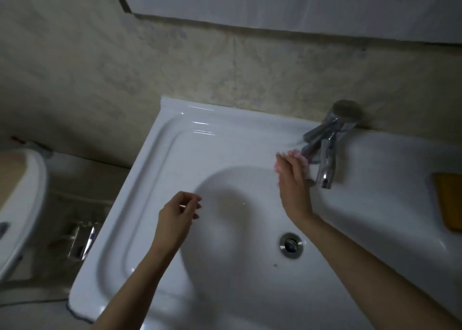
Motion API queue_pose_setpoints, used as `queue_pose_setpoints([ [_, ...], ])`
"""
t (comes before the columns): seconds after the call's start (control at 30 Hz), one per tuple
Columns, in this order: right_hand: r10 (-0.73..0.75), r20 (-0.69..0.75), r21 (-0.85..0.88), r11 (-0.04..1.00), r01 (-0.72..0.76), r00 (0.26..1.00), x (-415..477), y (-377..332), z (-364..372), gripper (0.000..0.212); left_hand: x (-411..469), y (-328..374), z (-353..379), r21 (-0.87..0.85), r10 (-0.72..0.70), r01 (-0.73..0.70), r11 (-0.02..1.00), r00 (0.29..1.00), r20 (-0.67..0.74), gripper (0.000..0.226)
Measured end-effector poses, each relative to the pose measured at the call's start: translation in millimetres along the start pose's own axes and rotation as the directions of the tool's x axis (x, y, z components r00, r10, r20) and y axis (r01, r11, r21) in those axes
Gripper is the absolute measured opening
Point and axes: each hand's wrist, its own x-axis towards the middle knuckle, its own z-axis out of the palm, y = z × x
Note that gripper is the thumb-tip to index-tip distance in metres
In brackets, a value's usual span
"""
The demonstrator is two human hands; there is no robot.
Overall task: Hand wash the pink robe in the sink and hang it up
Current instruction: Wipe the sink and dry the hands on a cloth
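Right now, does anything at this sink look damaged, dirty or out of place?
Two small things. A dark speck sits in the white sink basin near the drain, and the sink's near left corner has a ragged dark edge, as if chipped or its sealant is peeling. Nothing looks spilled.

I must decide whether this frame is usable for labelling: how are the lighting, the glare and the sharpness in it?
Head view: dim overall, corners darkest; bright glare streaks on the sink ledge at the back left; the faucet and right hand are smeared by motion blur; the left hand is soft too; the wide lens bends the sink's edges.
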Motion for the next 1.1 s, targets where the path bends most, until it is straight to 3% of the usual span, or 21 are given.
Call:
queue_pose_setpoints([
  [0.07, 0.025, 0.089, -0.052, 0.998, -0.021, 0.996, 32, -34, 15, 0.043, 4, -2, -9, -0.039, 0.009, -0.010, 0.999, 1.000, -0.028, 0.018],
  [0.1, -0.023, 0.167, -0.097, 0.994, 0.040, 0.986, 48, -53, 23, 0.048, 6, -1, -14, -0.055, 0.012, -0.014, 0.998, 0.999, -0.039, 0.018],
  [0.2, -0.236, 0.399, -0.106, 0.948, 0.300, 0.886, 90, -113, 57, 0.064, 13, 1, -28, -0.088, 0.045, -0.052, 0.995, 0.996, -0.080, 0.018],
  [0.27, -0.243, 0.497, -0.034, 0.954, 0.298, 0.833, 112, -155, 80, 0.068, 13, 2, -37, -0.100, 0.080, -0.090, 0.991, 0.992, -0.100, 0.019],
  [0.37, -0.225, 0.502, 0.121, 0.974, 0.190, 0.835, 118, -209, 105, 0.074, 15, 5, -50, -0.104, 0.118, -0.129, 0.986, 0.987, -0.104, 0.016],
  [0.43, -0.355, 0.495, 0.257, 0.932, 0.257, 0.793, 71, -234, 106, 0.064, 20, 3, -60, -0.074, 0.115, -0.125, 0.989, 0.985, -0.130, 0.020],
  [0.5, -0.607, 0.482, 0.379, 0.795, 0.474, 0.632, -4, -235, 93, 0.043, 26, 2, -71, -0.056, 0.092, -0.100, 0.993, 0.986, -0.138, 0.021],
  [0.57, -0.762, 0.479, 0.405, 0.633, 0.660, 0.436, -44, -213, 76, 0.040, 29, 3, -80, -0.063, 0.073, -0.078, 0.995, 0.993, -0.089, 0.014],
  [0.6, -0.743, 0.499, 0.411, 0.656, 0.633, 0.447, -44, -210, 68, 0.038, 30, 5, -84, -0.056, 0.075, -0.078, 0.995, 0.995, -0.059, 0.015],
  [0.67, -0.617, 0.440, 0.303, 0.786, 0.539, 0.652, -31, -220, 63, 0.033, 27, 9, -90, -0.023, 0.089, -0.090, 0.996, 0.996, -0.008, 0.018],
  [0.73, -0.514, 0.390, 0.287, 0.856, 0.429, 0.764, -43, -250, 67, 0.033, 21, 9, -94, -0.007, 0.110, -0.110, 0.994, 0.994, 0.025, 0.019],
  [0.83, -0.643, 0.413, 0.327, 0.766, 0.553, 0.645, -118, -278, 62, 0.031, 10, 7, -95, 0.018, 0.115, -0.117, 0.993, 0.988, 0.102, 0.017],
  [0.9, -0.609, 0.571, 0.310, 0.781, 0.543, 0.551, -154, -273, 45, 0.041, 3, 6, -93, 0.051, 0.116, -0.124, 0.991, 0.982, 0.148, 0.017],
  [1.0, -0.479, 0.651, 0.230, 0.864, 0.449, 0.589, -173, -242, 22, 0.053, -8, 9, -86, 0.112, 0.122, -0.152, 0.982, 0.964, 0.237, 0.016],
  [1.1, -0.309, 0.703, 0.196, 0.950, 0.243, 0.640, -197, -199, -18, 0.066, -18, 15, -68, 0.192, 0.111, -0.184, 0.964, 0.933, 0.341, 0.015],
])
